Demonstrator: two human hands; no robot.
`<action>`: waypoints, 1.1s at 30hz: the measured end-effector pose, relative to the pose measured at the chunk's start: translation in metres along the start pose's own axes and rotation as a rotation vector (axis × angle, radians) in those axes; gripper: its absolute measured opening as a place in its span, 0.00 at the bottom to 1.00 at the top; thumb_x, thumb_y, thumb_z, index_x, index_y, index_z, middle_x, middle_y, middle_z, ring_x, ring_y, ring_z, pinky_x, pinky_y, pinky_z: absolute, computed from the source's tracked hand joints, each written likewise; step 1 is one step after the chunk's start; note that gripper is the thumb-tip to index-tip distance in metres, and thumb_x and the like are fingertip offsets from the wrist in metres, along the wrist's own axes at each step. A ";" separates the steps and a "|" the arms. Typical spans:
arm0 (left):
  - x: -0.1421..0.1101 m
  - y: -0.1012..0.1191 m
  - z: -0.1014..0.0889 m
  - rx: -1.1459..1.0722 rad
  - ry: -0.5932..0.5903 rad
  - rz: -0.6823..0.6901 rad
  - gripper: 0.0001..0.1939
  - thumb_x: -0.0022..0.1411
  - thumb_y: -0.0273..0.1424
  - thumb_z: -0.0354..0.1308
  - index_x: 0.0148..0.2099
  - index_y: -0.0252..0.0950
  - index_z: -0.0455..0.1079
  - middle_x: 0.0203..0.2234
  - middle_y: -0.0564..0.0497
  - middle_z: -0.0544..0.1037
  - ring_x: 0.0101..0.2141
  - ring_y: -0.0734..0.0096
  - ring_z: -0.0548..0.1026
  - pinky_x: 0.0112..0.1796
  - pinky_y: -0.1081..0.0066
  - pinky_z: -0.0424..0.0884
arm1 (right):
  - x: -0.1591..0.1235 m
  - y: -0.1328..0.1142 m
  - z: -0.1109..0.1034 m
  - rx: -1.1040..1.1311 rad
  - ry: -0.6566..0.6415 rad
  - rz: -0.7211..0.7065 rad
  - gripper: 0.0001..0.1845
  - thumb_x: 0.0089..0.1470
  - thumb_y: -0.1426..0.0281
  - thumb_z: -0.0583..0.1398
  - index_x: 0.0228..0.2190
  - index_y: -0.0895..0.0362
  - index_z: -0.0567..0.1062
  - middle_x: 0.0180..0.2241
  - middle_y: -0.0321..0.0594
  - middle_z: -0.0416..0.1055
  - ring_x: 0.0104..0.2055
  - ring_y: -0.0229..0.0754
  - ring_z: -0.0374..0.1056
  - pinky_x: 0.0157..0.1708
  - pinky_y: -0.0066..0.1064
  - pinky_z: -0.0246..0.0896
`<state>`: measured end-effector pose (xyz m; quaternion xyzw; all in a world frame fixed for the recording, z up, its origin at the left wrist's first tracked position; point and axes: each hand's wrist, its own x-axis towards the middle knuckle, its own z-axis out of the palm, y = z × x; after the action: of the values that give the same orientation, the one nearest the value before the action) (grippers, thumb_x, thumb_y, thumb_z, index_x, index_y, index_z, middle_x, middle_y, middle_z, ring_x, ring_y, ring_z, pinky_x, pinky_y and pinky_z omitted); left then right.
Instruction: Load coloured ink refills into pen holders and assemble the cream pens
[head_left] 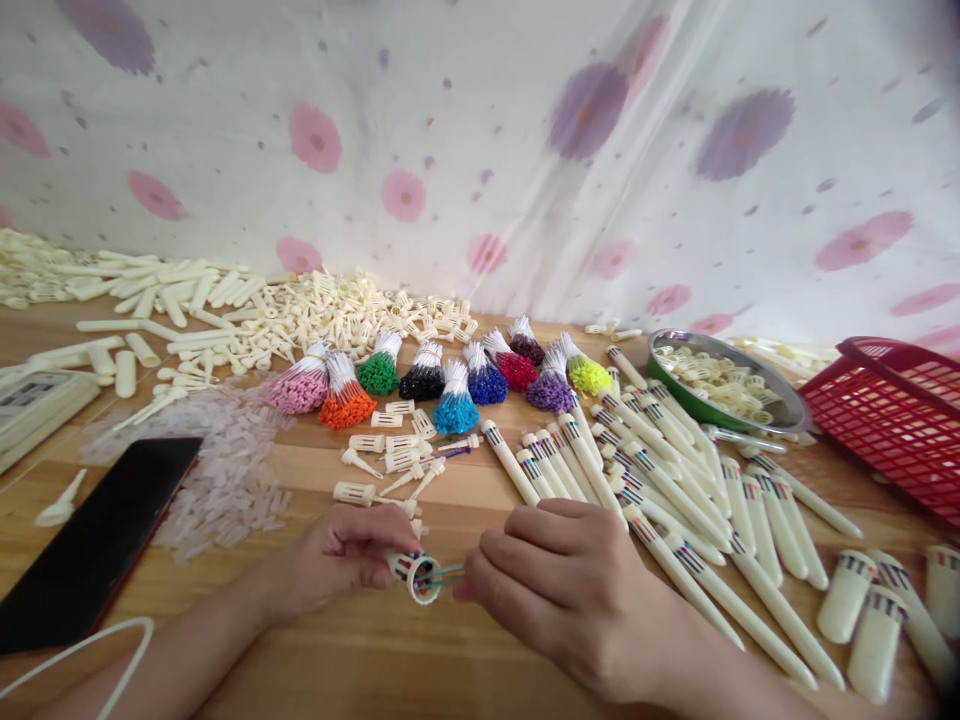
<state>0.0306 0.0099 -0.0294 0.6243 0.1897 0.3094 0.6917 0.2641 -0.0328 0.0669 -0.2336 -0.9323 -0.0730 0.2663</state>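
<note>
Before you, at lower left of the frame, lie a black-screened phone [105,530] and a curving white cable [129,655]; at the left edge, a pale boxy device [45,415]; at right, a red lattice basket [855,405]; across the top, a flower-printed white sheet [465,90].

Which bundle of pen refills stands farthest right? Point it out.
The yellow bundle, just right of the purple bundle. Every other refill bundle sits farther left, and no other is yellow.
</note>
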 end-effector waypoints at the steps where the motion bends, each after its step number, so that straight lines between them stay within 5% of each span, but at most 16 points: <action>1: 0.000 0.000 0.000 0.001 0.001 0.000 0.11 0.54 0.35 0.62 0.41 0.43 0.76 0.30 0.52 0.75 0.34 0.71 0.70 0.39 0.69 0.65 | 0.000 0.000 0.000 0.000 0.005 -0.003 0.13 0.58 0.77 0.53 0.23 0.62 0.71 0.20 0.36 0.67 0.21 0.35 0.55 0.19 0.31 0.40; 33: -0.001 -0.002 -0.002 -0.033 0.014 0.018 0.11 0.55 0.33 0.62 0.42 0.44 0.76 0.31 0.50 0.76 0.34 0.71 0.71 0.36 0.71 0.66 | -0.001 0.001 -0.001 -0.008 -0.003 0.055 0.14 0.58 0.76 0.52 0.22 0.60 0.70 0.19 0.35 0.66 0.22 0.35 0.55 0.20 0.31 0.44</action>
<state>0.0292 0.0104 -0.0312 0.6121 0.1840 0.3231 0.6979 0.2658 -0.0328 0.0677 -0.2605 -0.9256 -0.0688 0.2658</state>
